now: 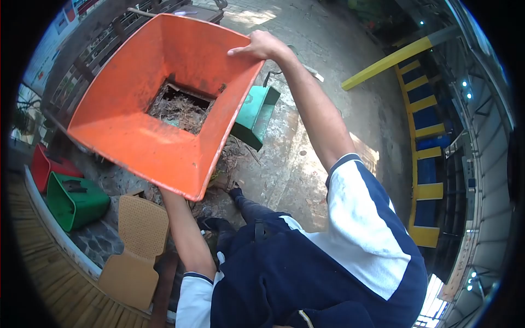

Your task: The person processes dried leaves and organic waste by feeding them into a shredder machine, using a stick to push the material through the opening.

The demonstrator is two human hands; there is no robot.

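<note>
A large orange square hopper [121,90], scuffed and dirt-stained, is tilted in front of me with its wide mouth toward me. Through the square hole at its base, dry leaves and plant scraps [183,112] show. My right hand [262,46] grips the far right corner of its rim, thumb over the inside face and fingers wrapped outside. My left forearm goes under the near edge of the hopper, which hides my left hand. Just right of the hopper sits a green metal chute-like part [259,116], partly covered by it.
A tan woven-pattern chair [134,254] stands at lower left. Beside it lie a green bin [79,201] and a red bin [54,168]. A dark slatted bench [104,46] is behind the hopper. A yellow post [388,61] and yellow-and-blue racks [427,164] stand at right.
</note>
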